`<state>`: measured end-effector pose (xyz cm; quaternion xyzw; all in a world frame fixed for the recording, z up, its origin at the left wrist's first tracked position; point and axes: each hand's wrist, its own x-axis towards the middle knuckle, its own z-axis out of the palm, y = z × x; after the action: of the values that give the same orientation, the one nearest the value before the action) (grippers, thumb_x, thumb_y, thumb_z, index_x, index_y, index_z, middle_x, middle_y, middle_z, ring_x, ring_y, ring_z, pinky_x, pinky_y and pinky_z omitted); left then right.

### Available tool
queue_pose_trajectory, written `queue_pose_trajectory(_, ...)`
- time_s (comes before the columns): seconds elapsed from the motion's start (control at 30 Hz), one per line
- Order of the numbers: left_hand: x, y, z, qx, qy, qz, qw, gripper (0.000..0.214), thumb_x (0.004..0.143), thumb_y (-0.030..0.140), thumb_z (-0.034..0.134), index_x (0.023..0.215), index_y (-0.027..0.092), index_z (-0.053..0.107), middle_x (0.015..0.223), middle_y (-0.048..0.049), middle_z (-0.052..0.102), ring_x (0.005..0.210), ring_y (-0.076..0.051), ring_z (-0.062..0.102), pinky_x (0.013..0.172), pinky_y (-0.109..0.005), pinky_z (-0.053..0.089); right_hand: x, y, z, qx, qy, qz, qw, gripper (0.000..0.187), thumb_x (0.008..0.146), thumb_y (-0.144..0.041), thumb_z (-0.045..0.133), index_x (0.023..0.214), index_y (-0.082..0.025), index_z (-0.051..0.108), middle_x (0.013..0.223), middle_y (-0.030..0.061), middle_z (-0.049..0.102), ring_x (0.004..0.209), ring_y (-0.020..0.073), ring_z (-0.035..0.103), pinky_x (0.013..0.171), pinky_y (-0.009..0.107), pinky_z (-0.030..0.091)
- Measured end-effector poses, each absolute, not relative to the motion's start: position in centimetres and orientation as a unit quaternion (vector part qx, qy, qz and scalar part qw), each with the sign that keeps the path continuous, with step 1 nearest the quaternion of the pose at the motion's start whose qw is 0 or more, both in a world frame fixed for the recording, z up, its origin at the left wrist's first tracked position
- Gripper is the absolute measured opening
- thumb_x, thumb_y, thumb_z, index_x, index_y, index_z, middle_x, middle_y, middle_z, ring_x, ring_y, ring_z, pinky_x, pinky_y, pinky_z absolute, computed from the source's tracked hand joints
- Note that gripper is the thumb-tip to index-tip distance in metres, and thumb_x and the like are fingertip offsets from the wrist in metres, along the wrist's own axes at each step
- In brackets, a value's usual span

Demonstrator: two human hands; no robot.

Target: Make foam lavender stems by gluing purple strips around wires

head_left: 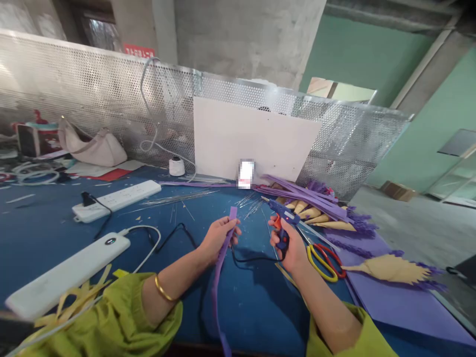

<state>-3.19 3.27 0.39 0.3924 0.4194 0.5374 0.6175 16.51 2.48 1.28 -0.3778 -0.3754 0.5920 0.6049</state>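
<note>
In my left hand [219, 238] is a long purple paper strip [219, 270], pinched near its upper end between thumb and fingers. The rest of the strip hangs down toward the table's front edge. My right hand [291, 245] grips a blue hot glue gun [284, 213] with an orange trigger. Its nozzle points up and left, apart from the strip, and a black cord runs from its handle across the blue table. Just right of that hand lie scissors [323, 260] with yellow and red handles.
Purple flower bundles in tan paper [394, 270] and purple sheets [394, 302] lie at right. Thin wires [174, 198] are scattered at the back. A power strip [122, 201], a long white device [70, 272] and yellow paper scraps [74, 302] are at left. A white board [253, 139] stands behind.
</note>
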Motion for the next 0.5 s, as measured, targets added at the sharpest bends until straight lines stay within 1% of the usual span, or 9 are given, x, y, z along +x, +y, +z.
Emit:
queue_pose_trajectory(0.1,-3.1,3.2,-0.2,0.397,0.436,0.515,0.622,0.027,0.074,0.039,0.068,0.084,0.015,0.059,0.06,-0.0001,0.062,0.04,-0.009,0.053,0.035,-0.018,0.033,16.1,2.4,0.6,-0.38,-0.364,0.606,0.596,0.029,0.074,-0.044,0.068,0.09,-0.021,0.065,0.087,0.002,0.066,0.045,0.0067,0.042,0.04,0.025,0.037)
queue_pose_trajectory(0.2,-3.0,3.2,-0.5,0.393,0.446,0.502,0.629,0.03,0.074,0.042,0.068,0.084,0.015,0.059,0.059,0.0002,0.062,0.039,-0.009,0.052,0.035,-0.018,0.032,15.9,2.4,0.0,-0.384,-0.36,0.615,0.587,0.028,0.075,-0.043,0.069,0.091,-0.02,0.067,0.09,0.0031,0.067,0.045,0.0069,0.042,0.042,0.025,0.038)
queue_pose_trajectory(0.5,-3.0,3.0,-0.2,0.372,0.467,0.475,0.647,0.03,0.073,0.044,0.066,0.082,0.016,0.058,0.056,0.0015,0.059,0.039,-0.009,0.05,0.036,-0.019,0.031,15.8,2.6,-0.7,-0.429,-0.284,0.653,0.555,0.029,0.071,-0.044,0.073,0.089,-0.022,0.069,0.086,0.0041,0.067,0.045,0.0076,0.04,0.04,0.026,0.038)
